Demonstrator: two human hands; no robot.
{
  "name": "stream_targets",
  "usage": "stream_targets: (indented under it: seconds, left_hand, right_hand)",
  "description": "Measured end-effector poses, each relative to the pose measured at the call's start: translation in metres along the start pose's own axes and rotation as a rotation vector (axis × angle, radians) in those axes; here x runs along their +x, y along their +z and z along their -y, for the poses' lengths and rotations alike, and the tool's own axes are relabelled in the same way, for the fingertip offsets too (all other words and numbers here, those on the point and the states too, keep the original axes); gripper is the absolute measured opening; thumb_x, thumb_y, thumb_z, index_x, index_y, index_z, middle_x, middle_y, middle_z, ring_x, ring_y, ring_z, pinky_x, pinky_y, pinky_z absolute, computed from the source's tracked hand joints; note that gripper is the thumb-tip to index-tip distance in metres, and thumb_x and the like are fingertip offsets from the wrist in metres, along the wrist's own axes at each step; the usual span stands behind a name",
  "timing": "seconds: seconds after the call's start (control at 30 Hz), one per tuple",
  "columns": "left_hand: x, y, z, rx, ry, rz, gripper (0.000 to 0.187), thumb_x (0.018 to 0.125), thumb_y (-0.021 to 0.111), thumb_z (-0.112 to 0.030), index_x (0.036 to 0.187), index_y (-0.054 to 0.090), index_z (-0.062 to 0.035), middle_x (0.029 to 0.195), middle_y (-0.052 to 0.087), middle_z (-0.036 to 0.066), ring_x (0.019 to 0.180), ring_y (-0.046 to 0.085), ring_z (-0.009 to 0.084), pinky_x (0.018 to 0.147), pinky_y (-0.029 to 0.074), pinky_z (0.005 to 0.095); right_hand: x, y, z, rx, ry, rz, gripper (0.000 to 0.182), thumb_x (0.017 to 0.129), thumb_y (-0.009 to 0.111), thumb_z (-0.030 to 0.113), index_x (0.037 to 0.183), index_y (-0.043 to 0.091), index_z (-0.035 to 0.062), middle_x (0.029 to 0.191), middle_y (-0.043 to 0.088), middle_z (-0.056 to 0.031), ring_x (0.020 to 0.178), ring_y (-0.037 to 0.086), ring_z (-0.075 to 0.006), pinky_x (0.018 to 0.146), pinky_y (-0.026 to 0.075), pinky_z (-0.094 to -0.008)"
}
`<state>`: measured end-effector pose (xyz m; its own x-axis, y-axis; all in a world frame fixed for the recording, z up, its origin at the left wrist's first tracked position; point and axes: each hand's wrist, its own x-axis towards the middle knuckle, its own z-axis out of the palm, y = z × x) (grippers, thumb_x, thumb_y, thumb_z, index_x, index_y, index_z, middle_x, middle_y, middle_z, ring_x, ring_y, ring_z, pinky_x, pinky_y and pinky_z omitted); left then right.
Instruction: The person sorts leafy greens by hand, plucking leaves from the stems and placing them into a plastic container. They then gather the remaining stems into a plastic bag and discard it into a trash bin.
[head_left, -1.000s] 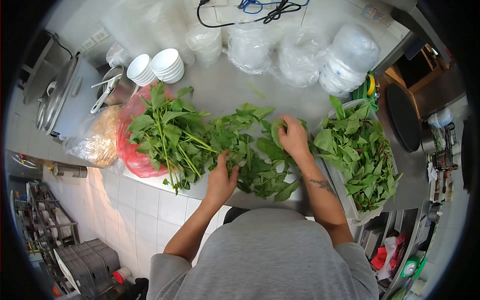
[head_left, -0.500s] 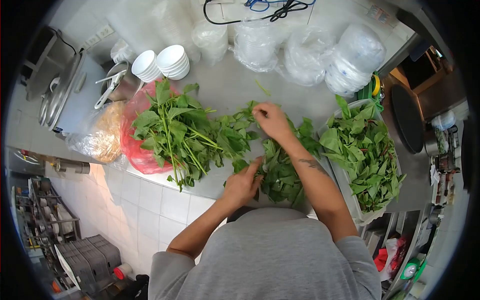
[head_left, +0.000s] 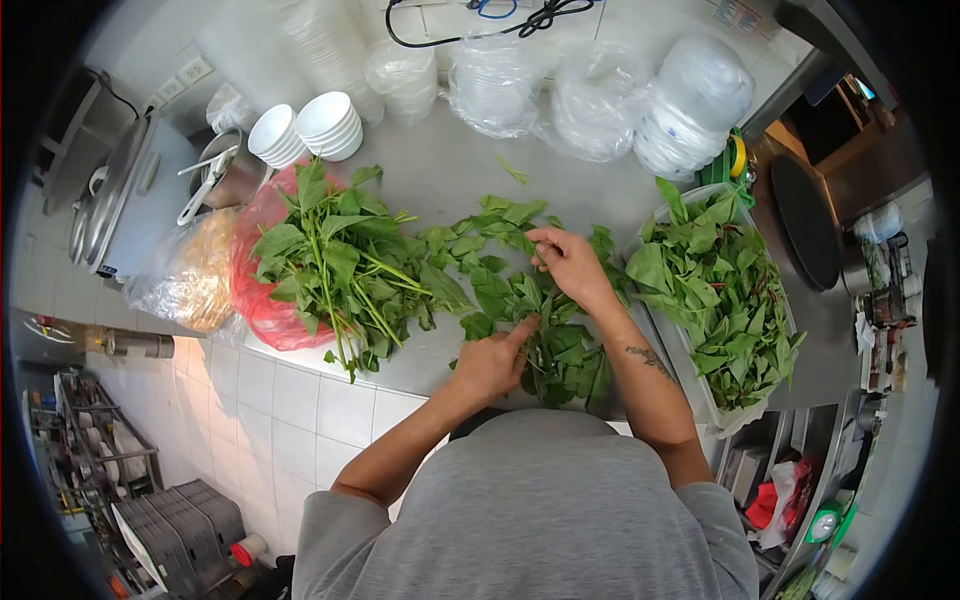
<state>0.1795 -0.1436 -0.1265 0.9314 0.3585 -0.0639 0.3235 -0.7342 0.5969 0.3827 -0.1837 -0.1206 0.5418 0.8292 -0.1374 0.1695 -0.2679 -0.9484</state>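
Leafy green stems [head_left: 565, 355] lie in a loose heap in front of my body. My left hand [head_left: 492, 362] is at the left side of this heap, its fingers closed around a stem or leaf among the greens. Above the heap, my right hand [head_left: 566, 262] pinches a green leaf between thumb and fingers. A larger bunch of leafy stems [head_left: 340, 260] rests on a red plastic bag [head_left: 262, 312] to the left. On the right, a clear plastic tub [head_left: 712, 412] is piled with picked leaves [head_left: 715, 300].
White bowls [head_left: 328, 125] are stacked at the back left, beside a metal pot [head_left: 235, 180]. Plastic-wrapped containers [head_left: 495, 85] line the wall. A clear bag of yellowish food [head_left: 205, 270] sits left of the red bag. A small green piece [head_left: 511, 168] lies on the steel counter [head_left: 430, 160].
My right hand has moved down and slightly right, now with a leaf at its fingertips. My left hand has shifted slightly, its fingers closer together. The whole view has shifted a little.
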Motion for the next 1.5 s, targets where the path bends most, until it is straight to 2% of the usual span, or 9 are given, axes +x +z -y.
stream_targets:
  seconds: [0.4,0.6,0.7,0.83,0.9,1.0,1.17,1.3,1.5]
  left_hand:
    - [-0.003,-0.033,0.013,-0.102,-0.094,-0.285,0.033,0.085,0.060,-0.007,0.117,0.056,-0.0048,0.082,0.065,0.022,0.074,0.064,0.0392,0.064,0.050,0.0447]
    - [0.024,-0.025,0.007,-0.128,0.076,-0.426,0.039,0.083,0.062,-0.006,0.121,0.052,-0.0060,0.085,0.065,0.022,0.071,0.064,0.0387,0.058,0.049,0.0460]
    - [0.024,-0.020,0.024,0.041,0.081,-0.406,0.043,0.083,0.062,-0.007,0.124,0.051,-0.0074,0.085,0.065,0.021,0.070,0.064,0.0381,0.059,0.050,0.0451]
    - [0.018,-0.027,0.006,0.018,0.020,-0.284,0.045,0.082,0.063,-0.008,0.125,0.051,-0.0078,0.088,0.065,0.017,0.076,0.065,0.0355,0.062,0.051,0.0440]
    - [0.015,-0.020,-0.005,-0.005,0.221,-0.185,0.042,0.082,0.064,-0.009,0.123,0.051,-0.0073,0.095,0.066,0.018,0.077,0.065,0.0359,0.062,0.051,0.0441]
    - [0.015,0.006,-0.001,0.192,0.099,0.047,0.044,0.081,0.065,-0.013,0.123,0.052,-0.0098,0.096,0.066,0.017,0.080,0.065,0.0358,0.065,0.052,0.0442]
    - [0.014,-0.012,0.021,0.176,-0.049,-0.108,0.045,0.081,0.065,-0.013,0.124,0.053,-0.0148,0.097,0.066,0.016,0.083,0.065,0.0365,0.068,0.052,0.0449]
    - [0.010,-0.031,0.025,0.158,-0.108,-0.162,0.044,0.084,0.063,-0.011,0.127,0.053,-0.0139,0.101,0.067,0.018,0.086,0.065,0.0374,0.071,0.052,0.0444]
    - [0.007,-0.036,0.027,0.182,-0.016,-0.278,0.041,0.083,0.064,-0.013,0.123,0.054,-0.0123,0.090,0.067,0.014,0.076,0.065,0.0347,0.063,0.051,0.0448]
  right_hand:
    - [-0.020,-0.009,-0.003,0.289,0.131,0.086,0.026,0.099,0.046,0.010,0.120,0.060,0.0044,0.086,0.063,-0.0023,0.073,0.054,-0.0069,0.066,0.044,-0.0213]
    - [-0.058,0.009,0.007,0.075,-0.142,0.293,0.025,0.096,0.051,0.011,0.119,0.061,0.0049,0.098,0.062,-0.0036,0.081,0.058,-0.0141,0.074,0.047,-0.0270]
    - [-0.080,-0.001,0.015,-0.205,-0.244,0.072,0.027,0.092,0.057,0.011,0.118,0.061,0.0040,0.110,0.059,-0.0067,0.091,0.058,-0.0209,0.078,0.048,-0.0297]
    - [-0.082,-0.019,-0.031,-0.791,-0.169,-0.557,0.035,0.088,0.058,0.012,0.121,0.057,0.0038,0.118,0.056,-0.0210,0.109,0.052,-0.0381,0.096,0.040,-0.0458]
    - [-0.080,-0.011,-0.045,-0.619,-0.222,-0.342,0.038,0.087,0.055,0.010,0.125,0.054,0.0038,0.123,0.052,-0.0246,0.114,0.049,-0.0409,0.098,0.038,-0.0489]
    - [-0.085,0.026,-0.033,-0.512,-0.426,-0.168,0.039,0.086,0.052,0.005,0.124,0.055,0.0043,0.125,0.053,-0.0223,0.116,0.049,-0.0396,0.100,0.037,-0.0486]
    - [-0.101,0.018,-0.016,-0.397,-0.420,-0.078,0.035,0.086,0.052,0.000,0.120,0.058,0.0049,0.124,0.055,-0.0179,0.116,0.051,-0.0356,0.100,0.040,-0.0416]
    - [-0.093,-0.016,-0.032,-0.370,-0.200,-0.483,0.025,0.082,0.058,0.003,0.107,0.062,0.0040,0.102,0.060,-0.0152,0.098,0.055,-0.0362,0.088,0.045,-0.0422]
    - [-0.072,-0.008,-0.026,-0.507,-0.340,-0.307,0.026,0.082,0.064,0.012,0.106,0.062,0.0048,0.101,0.057,-0.0152,0.098,0.053,-0.0352,0.086,0.044,-0.0424]
